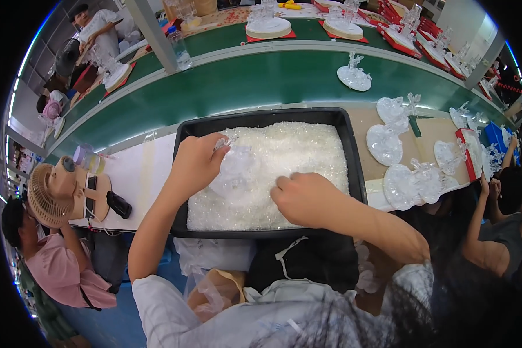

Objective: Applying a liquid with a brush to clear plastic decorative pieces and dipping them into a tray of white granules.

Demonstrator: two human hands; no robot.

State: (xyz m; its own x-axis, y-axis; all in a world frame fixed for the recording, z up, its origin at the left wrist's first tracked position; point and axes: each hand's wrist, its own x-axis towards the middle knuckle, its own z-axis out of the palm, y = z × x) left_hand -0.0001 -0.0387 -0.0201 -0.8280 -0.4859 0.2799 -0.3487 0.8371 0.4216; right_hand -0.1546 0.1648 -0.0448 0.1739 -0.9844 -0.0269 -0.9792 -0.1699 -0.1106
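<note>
In front of me a black tray [354, 168] holds a bed of white, sparkling flakes [296, 145]. On the tray's left side, a clear figurine on a round base [238, 168] sits among the flakes. My left hand [198, 159] pinches the upper part of this figurine between thumb and fingers. Flakes cover much of the base, so its outline is hard to make out. My right hand [310, 200] is curled, fingers together, low over the flakes right of the figurine. Whatever it may hold is hidden.
Several flake-covered round bases with clear figures [384, 145] stand to the right. Beyond the tray runs a green conveyor [243, 87] carrying another decorated base [354, 78]. A beige fan [52, 191] and a black object [119, 205] are at left. Other people work on both sides.
</note>
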